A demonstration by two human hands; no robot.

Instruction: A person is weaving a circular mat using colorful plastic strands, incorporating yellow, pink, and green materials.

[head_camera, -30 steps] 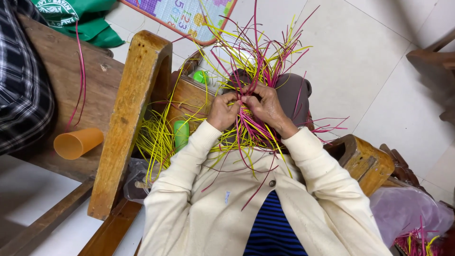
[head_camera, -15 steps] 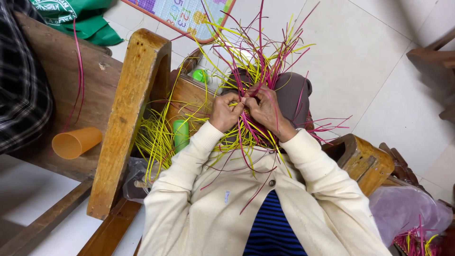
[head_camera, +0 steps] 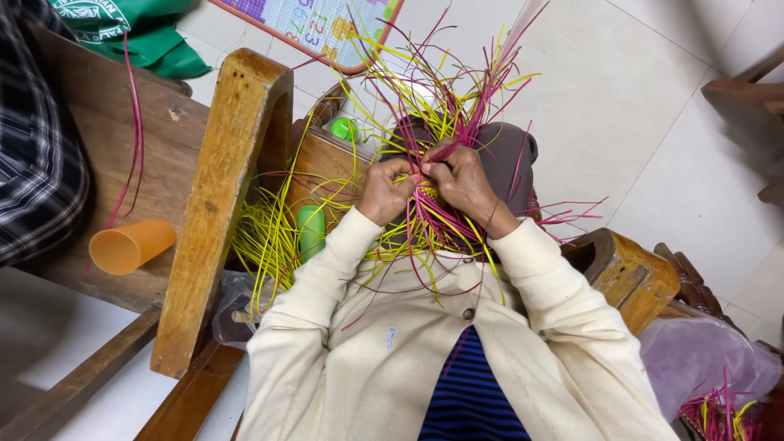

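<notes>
A tangle of thin yellow and magenta strips [head_camera: 445,106] fans upward from my lap, woven together at its base. My left hand [head_camera: 384,192] pinches strips at the woven base, fingers curled closed on them. My right hand [head_camera: 461,181] grips the same bundle from the right, thumb and fingers pressed against the strips, touching the left hand. Both arms wear cream cardigan sleeves. Loose yellow strips [head_camera: 261,241] spill to the left of my left arm beside a green bottle [head_camera: 310,230].
A wooden armrest [head_camera: 216,204] runs along my left. An orange cup [head_camera: 131,245] lies on a wooden bench [head_camera: 98,139] with a magenta strip draped over it. A person's plaid sleeve [head_camera: 37,155] is far left. A purple bag [head_camera: 706,363] with strips sits lower right.
Both hands have shifted slightly on the woven base, working the strips; the fan of strips has swayed a little. Nothing was let go.
</notes>
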